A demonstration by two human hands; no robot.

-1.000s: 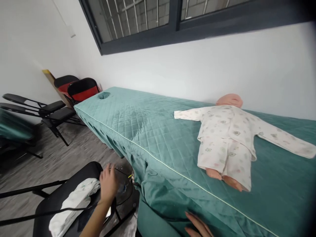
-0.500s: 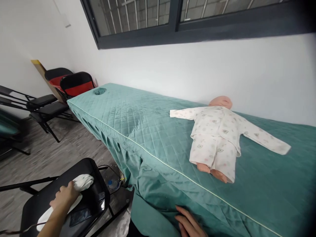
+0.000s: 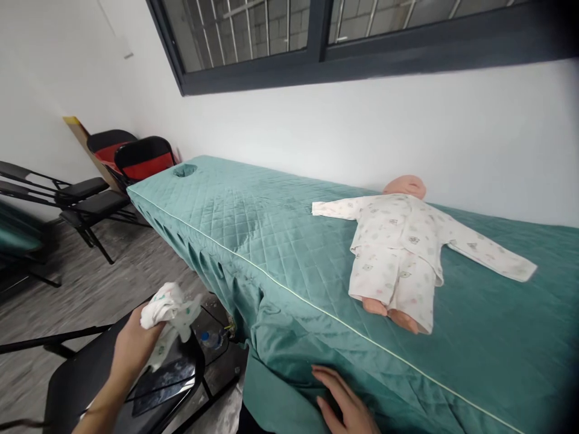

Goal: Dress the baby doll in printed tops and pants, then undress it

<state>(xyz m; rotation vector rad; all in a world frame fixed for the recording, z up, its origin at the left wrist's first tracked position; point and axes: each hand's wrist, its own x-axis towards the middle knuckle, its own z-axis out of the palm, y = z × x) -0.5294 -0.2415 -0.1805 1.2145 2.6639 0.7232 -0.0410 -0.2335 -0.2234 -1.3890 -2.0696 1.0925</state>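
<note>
My left hand [image 3: 136, 340] is closed around a crumpled white cloth [image 3: 166, 306] with small coloured prints, held above the black chair [image 3: 84, 377]. Loose, motion-blurred folds of it hang to the right of and below my fingers. What exactly the cloth is, I cannot make out. My right hand [image 3: 346, 401], holding nothing, rests with fingers apart against the green cover [image 3: 289, 361] at the bed's near side. A doll [image 3: 404, 187] in a white printed top [image 3: 389, 223] and matching trousers [image 3: 393, 280] lies on its back on the bed, sleeves spread wide, feet showing.
The quilted green bed [image 3: 253, 217] runs along the wall under a barred window [image 3: 253, 30]. A dark, shiny flat object [image 3: 165, 389] lies on the near chair. Folding chairs [image 3: 145, 160] stand at the far left, and a bottle [image 3: 210, 339] is on the floor.
My left hand has lifted the white cloth off the chair, up and to the right, and its folds have come loose. My right hand has shifted slightly left.
</note>
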